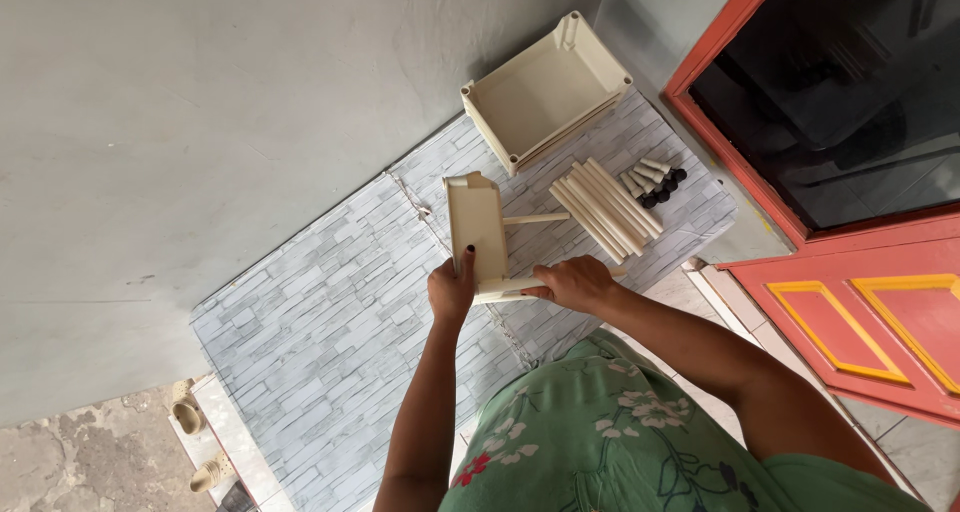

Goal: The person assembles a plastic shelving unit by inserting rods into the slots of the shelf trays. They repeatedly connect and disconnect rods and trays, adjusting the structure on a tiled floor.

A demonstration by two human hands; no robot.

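Cream plastic shelf tray (476,224) held on edge over brick-patterned mat (330,322), both hands engaged.

Left hand (451,290) clasps the tray's near edge, thumb pressed on its face; right hand (573,281) is closed around a cream tube (505,290) at the tray's lower corner. Second tube (535,218) juts from the tray toward 3 o'clock. At 1 o'clock: loose tube bundle (604,208), small cream and black end pieces (656,180), stacked trays (545,90). Red door frame (735,187) at 3 o'clock.

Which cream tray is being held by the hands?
The single tray standing on edge with tubes fitted in it; the other trays sit stacked by the wall, untouched.
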